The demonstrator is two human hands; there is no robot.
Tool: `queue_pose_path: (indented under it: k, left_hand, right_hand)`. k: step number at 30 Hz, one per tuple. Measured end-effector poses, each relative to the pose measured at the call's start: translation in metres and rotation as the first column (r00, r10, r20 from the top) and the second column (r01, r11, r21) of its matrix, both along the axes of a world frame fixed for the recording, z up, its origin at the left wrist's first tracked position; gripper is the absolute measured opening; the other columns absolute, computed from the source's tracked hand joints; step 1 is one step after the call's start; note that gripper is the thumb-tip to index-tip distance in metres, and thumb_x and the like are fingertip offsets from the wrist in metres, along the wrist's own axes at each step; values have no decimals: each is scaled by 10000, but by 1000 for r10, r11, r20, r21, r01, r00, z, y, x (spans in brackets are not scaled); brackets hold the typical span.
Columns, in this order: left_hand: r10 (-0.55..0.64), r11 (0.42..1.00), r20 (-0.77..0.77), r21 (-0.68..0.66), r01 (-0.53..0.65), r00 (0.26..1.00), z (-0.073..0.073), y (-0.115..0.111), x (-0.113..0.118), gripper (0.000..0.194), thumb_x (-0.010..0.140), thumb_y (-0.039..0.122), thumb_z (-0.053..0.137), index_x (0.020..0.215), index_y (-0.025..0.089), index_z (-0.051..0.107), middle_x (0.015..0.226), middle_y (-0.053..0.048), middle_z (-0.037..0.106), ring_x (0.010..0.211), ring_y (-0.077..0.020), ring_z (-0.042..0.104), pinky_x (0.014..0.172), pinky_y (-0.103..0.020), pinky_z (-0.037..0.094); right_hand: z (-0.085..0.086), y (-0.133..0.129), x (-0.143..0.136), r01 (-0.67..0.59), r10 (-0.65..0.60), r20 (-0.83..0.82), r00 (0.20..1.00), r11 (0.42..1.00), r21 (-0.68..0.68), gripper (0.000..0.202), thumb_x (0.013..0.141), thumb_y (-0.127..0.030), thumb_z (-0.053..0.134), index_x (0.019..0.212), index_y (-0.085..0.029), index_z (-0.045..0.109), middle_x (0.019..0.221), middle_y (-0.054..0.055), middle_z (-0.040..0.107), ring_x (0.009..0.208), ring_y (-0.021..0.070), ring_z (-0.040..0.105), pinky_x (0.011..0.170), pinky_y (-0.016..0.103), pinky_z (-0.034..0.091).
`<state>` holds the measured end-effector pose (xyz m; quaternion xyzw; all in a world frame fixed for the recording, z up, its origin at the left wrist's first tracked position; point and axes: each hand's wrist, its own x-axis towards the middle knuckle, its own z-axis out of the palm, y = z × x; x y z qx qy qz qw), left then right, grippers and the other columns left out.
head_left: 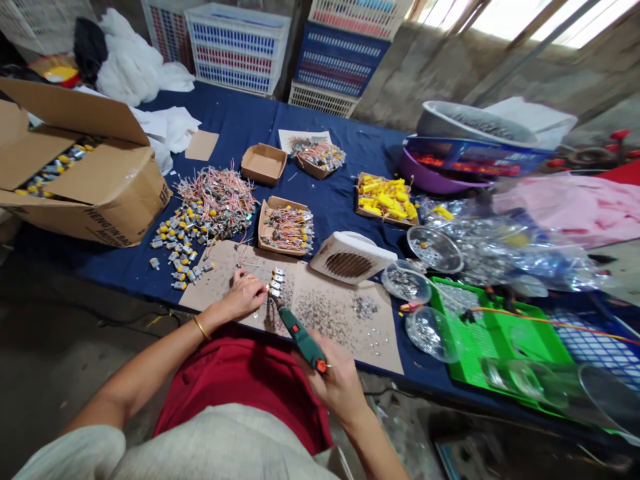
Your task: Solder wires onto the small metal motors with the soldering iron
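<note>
My right hand [335, 373] is wrapped round a green electric screwdriver [301, 337] with a red button and an orange end. Its tip points at the near end of a short row of small motors [276, 279] with white-and-yellow ends. My left hand [245, 293] rests on the cardboard sheet [345, 293] just left of that row, fingers pinched together by the nearest motor; what they hold is hidden. Tiny metal parts [325, 317] lie scattered over the cardboard. Left of it is a heap of loose motors [183, 240], with wired pieces [217, 197] piled behind.
A small box of wired parts [287, 227] and a white vented speaker-like unit [353, 257] stand behind the cardboard. Yellow pieces [387, 198] fill another box. Metal bowls, clear tubs and a green tray [493, 337] line the right. A large carton [115, 193] stands left.
</note>
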<state>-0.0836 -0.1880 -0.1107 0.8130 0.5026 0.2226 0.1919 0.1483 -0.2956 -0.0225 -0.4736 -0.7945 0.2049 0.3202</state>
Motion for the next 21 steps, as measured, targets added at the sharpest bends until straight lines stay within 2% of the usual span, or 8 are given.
queue_pose_path:
  k: [4,7,14,21]
  left_hand:
    - [1,1000,6,0,-1,1000,-2,0,-1,125,839,215,519,814,215,641,812,-15,685,868,-182,579,1031,-467,233]
    - [6,1000,6,2,-6,1000,-2,0,-1,128,839,214,513,820,213,640,811,-21,687,868,-183,579,1034,-467,232]
    - [6,1000,13,2,-6,1000,1,0,1,129,838,211,514,805,209,639,807,-15,698,847,-177,582,1039,-461,228]
    - [20,1000,3,-14,-20,1000,5,-1,2,122,839,210,516,793,208,629,795,-4,697,841,-173,581,1029,-455,230]
  right_hand:
    - [2,-1,2,141,-141,-30,989,990,-14,179,872,-322,601,953,-171,653,809,65,699,711,190,663,665,288,536]
    - [5,-3,4,254,-254,-10,967,967,-14,240,882,-367,579,761,-170,642,639,28,644,569,163,601,567,257,488]
    - [6,-9,8,346,-346,-17,938,938,-11,307,888,-417,550,794,-153,675,595,22,633,517,157,569,528,250,450]
    - [1,-13,14,406,-405,-39,913,914,-4,397,877,-460,553,595,-180,571,476,-14,512,445,134,493,465,241,391]
